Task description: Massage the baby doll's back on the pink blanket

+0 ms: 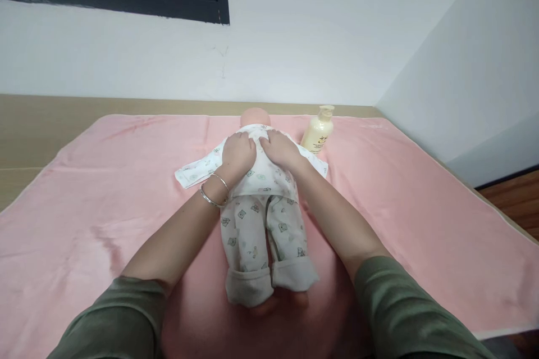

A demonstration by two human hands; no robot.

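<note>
A baby doll (264,179) lies stretched out on a pink cloth, its head away from me and its feet toward me. It wears a white long-sleeved top and matching trousers with small animal prints, cuffs turned up. My left hand (238,152), with silver bangles at the wrist, is closed around the left side of the doll's upper body. On the other side, my right hand (280,149) grips the torso likewise, thumb pointing inward. Both hands' fingertips are mostly hidden. Whether the doll is face up or face down I cannot tell.
A cream pump bottle (319,130) stands beyond the doll's right sleeve. The pink cloth (400,207) covers most of a wooden surface (33,128). Behind it rises a white wall (295,39) with a dark window frame (210,5); another wall closes the right side.
</note>
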